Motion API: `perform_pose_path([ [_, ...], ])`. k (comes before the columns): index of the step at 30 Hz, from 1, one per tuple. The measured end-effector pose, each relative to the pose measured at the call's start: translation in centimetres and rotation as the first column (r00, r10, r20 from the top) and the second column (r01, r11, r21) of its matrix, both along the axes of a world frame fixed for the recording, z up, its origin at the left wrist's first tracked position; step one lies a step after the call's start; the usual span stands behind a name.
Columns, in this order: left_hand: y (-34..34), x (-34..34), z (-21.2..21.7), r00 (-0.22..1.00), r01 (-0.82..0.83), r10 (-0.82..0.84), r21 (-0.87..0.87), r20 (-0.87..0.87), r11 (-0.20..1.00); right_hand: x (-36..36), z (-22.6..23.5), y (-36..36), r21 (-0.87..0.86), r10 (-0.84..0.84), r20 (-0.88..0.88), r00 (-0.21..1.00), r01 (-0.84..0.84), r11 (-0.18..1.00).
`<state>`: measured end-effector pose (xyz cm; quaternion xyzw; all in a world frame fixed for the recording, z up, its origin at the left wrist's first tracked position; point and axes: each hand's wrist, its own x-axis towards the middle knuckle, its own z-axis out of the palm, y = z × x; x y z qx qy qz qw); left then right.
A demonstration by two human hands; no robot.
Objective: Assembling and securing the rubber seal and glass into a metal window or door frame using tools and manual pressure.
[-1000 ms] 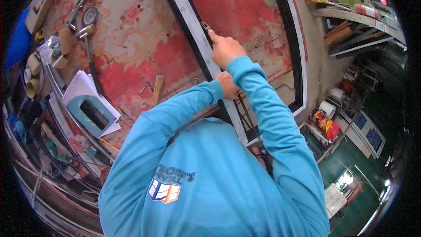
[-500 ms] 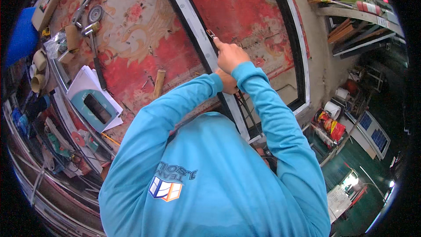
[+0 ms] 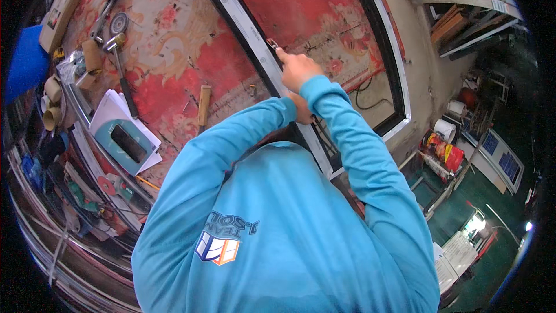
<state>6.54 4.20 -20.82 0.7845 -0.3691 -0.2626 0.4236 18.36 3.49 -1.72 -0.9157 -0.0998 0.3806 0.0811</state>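
On the red-patterned table covering, the frame bar lay slantwise by both hands, its white film facing up; the R hand was narrow, index stretched out, seemingly closed on a small metal tool at the bar's right edge; the L hand sat low at the bar, partly behind the R sleeve, so couldn't tell its grip; main risk prob. the tool skidding off that thin edge, b/c the index seemed to steer the tip, & nicking film or covering; 2nd, wrists were v. close, so a sudden R pull could've knocked the L hand; if L pressure was weak, the bar might've shifted too; wooden stick & hammer lay left of it, apart from both hands.
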Motion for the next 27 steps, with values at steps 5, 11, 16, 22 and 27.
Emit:
perform_pose_path([
  [5,-2.7,-3.5,1.3,1.000,-0.001,0.002,-0.117,0.008,0.993,-2.1,-0.2,-1.4,0.035,-0.021,0.027,0.999,0.020,0.999],
  [11,-5.6,-6.6,1.5,0.983,0.016,-0.074,-0.324,-0.165,0.946,-4.7,0.2,-3.1,-0.005,-0.048,0.004,0.999,0.048,0.999],
  [16,-8.4,-7.2,-0.3,0.960,-0.009,-0.071,-0.283,-0.270,0.959,-6.3,0.3,-4.6,-0.038,-0.043,-0.039,0.998,0.041,0.998],
  [22,-8.9,-7.5,1.3,0.971,0.020,-0.073,-0.228,-0.228,0.974,-8.1,0.2,-5.6,-0.012,-0.061,0.024,0.998,0.062,0.998],
  [27,-9.9,-8.1,2.8,0.967,0.030,-0.085,-0.224,-0.242,0.974,-10.3,0.2,-7.4,0.017,-0.084,0.031,0.996,0.083,0.996],
])
